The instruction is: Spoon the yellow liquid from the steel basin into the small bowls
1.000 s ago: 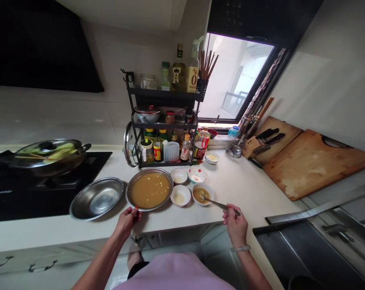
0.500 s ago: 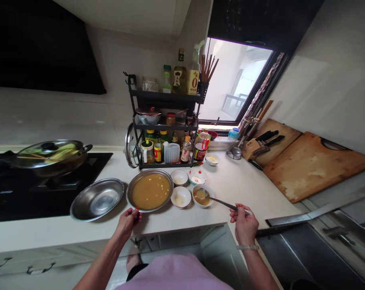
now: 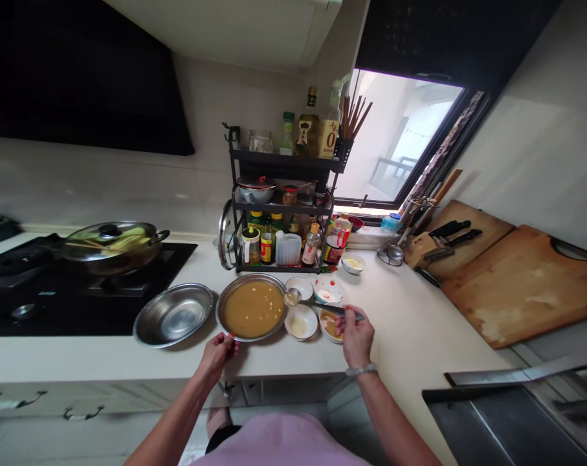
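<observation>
The left hand (image 3: 219, 353) has its grip pinched on the near rim of the steel pan (image 3: 220, 301) of brown liquid on the table (image 3: 400, 327); the spoon (image 3: 317, 305) lies crosswise, bowl at the pan's right rim, handle clasped in the grip of the right hand (image 3: 356, 333).

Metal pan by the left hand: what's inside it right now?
Opaque yellow-brown liquid with a few pale bits floating toward its right side. The spoon, held by the right hand, is at the right rim of the pan. The liquid hides the bottom and anything sunk.
</observation>
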`<action>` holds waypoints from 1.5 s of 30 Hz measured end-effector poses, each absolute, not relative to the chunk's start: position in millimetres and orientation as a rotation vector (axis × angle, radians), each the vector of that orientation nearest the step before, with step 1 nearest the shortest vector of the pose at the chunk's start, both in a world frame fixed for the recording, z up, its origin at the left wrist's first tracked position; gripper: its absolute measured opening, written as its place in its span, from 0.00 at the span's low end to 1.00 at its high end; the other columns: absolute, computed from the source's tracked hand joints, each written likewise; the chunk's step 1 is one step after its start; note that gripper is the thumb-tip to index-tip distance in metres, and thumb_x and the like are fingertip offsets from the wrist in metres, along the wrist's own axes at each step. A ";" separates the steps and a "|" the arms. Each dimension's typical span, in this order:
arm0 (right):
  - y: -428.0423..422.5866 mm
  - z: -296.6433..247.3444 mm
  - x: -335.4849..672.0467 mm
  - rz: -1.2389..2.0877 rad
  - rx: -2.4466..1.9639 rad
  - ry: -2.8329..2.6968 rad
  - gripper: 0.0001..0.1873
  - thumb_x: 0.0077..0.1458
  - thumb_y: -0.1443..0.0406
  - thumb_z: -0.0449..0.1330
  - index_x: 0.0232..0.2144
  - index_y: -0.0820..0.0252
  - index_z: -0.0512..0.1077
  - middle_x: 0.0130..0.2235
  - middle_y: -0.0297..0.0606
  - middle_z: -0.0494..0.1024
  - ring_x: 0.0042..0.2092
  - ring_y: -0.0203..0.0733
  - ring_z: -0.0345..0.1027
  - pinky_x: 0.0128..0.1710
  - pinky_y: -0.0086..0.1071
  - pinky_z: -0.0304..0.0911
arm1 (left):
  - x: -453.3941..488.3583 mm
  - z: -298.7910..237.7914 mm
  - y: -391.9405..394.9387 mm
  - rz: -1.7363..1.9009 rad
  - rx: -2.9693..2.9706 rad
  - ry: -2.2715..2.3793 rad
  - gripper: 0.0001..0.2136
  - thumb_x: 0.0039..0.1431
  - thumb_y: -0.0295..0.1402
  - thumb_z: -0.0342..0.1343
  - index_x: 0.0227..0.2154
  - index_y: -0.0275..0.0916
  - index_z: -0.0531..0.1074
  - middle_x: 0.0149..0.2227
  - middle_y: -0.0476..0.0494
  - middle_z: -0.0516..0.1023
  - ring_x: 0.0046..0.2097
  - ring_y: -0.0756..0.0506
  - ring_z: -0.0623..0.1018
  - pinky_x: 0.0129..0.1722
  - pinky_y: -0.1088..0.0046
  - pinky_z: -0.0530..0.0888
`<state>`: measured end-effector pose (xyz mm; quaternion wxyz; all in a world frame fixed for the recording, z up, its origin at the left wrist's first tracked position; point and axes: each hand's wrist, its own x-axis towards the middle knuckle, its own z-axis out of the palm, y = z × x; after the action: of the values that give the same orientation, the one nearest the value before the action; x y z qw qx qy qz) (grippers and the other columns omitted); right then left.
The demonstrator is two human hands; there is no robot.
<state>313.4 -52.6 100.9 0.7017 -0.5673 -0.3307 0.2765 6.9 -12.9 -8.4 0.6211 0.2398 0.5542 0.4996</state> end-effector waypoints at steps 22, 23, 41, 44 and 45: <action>-127.8 78.0 382.8 0.183 -1.441 -1.199 0.14 0.59 0.58 0.52 0.38 0.60 0.72 0.24 0.32 0.71 0.19 0.33 0.63 0.17 0.27 0.64 | 3.0 -13.2 -10.7 1.144 0.509 1.281 0.07 0.45 0.27 0.61 0.21 0.36 0.67 0.17 0.49 0.73 0.19 0.52 0.71 0.21 0.78 0.69; -132.2 72.7 386.8 0.206 -1.474 -1.174 0.15 0.59 0.57 0.53 0.38 0.61 0.72 0.23 0.32 0.71 0.19 0.33 0.64 0.17 0.27 0.64 | 2.9 -13.6 -10.4 1.141 0.502 1.283 0.07 0.46 0.27 0.61 0.21 0.36 0.67 0.17 0.49 0.73 0.19 0.52 0.71 0.21 0.78 0.69; -127.6 68.9 398.0 0.471 -1.346 -0.438 0.19 0.45 0.53 0.64 0.31 0.63 0.68 0.18 0.34 0.74 0.17 0.35 0.64 0.12 0.24 0.58 | 5.7 -5.7 -12.2 1.140 0.523 1.320 0.08 0.46 0.27 0.61 0.19 0.36 0.66 0.17 0.48 0.73 0.19 0.52 0.71 0.22 0.78 0.69; -126.6 75.6 396.9 0.462 -1.357 -0.465 0.19 0.45 0.53 0.64 0.31 0.63 0.69 0.18 0.33 0.74 0.16 0.34 0.64 0.12 0.25 0.59 | 5.8 -6.4 -12.1 1.138 0.541 1.325 0.09 0.45 0.29 0.62 0.19 0.36 0.66 0.17 0.48 0.73 0.19 0.53 0.71 0.22 0.78 0.69; -125.9 77.9 396.6 0.458 -1.361 -0.477 0.19 0.46 0.53 0.64 0.31 0.63 0.69 0.18 0.33 0.74 0.16 0.34 0.63 0.12 0.25 0.59 | 5.8 -6.8 -12.0 1.136 0.548 1.330 0.09 0.44 0.29 0.62 0.19 0.36 0.66 0.17 0.48 0.73 0.19 0.53 0.71 0.22 0.78 0.69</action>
<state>396.6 -125.9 77.9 0.7272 -0.6173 -0.2163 0.2080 5.8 -12.0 -6.8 0.6088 0.2373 0.5756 0.4917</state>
